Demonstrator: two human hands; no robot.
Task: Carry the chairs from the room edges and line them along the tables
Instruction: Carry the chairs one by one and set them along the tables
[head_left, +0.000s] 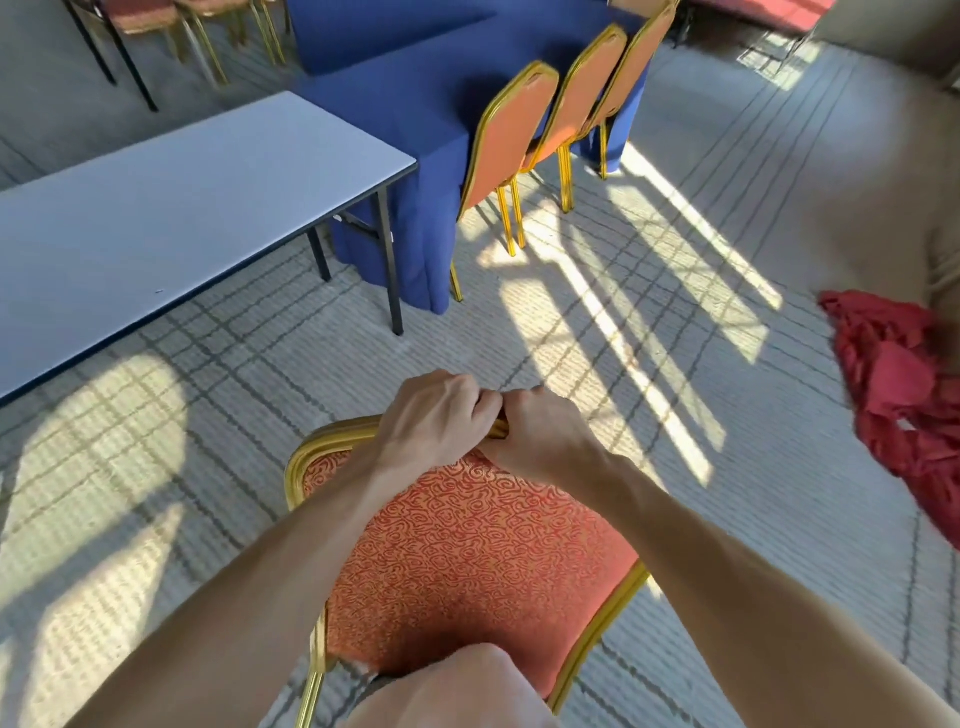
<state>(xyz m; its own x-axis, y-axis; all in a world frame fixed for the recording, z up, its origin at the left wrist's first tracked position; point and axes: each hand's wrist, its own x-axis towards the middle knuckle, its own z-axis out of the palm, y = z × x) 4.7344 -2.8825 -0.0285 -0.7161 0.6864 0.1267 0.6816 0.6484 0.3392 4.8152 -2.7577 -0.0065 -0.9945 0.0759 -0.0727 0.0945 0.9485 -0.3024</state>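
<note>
Both the left hand (434, 415) and the right hand (540, 436) grip the gold top rail of an orange banquet chair (467, 545) near the bare worktop (182, 208).

one wide-angle view only, worn at head height, facing forward and steeply down. the nearest chair (467, 545) fills the lower centre, close under the lens. both forearms enter from the bottom corners and reach the left grip (431, 415) and right grip (540, 436) on its back rail. farther off, the white table (182, 208) lies at left, with the blue-draped table (415, 104) and a row of chairs (514, 130) at upper centre.
</note>
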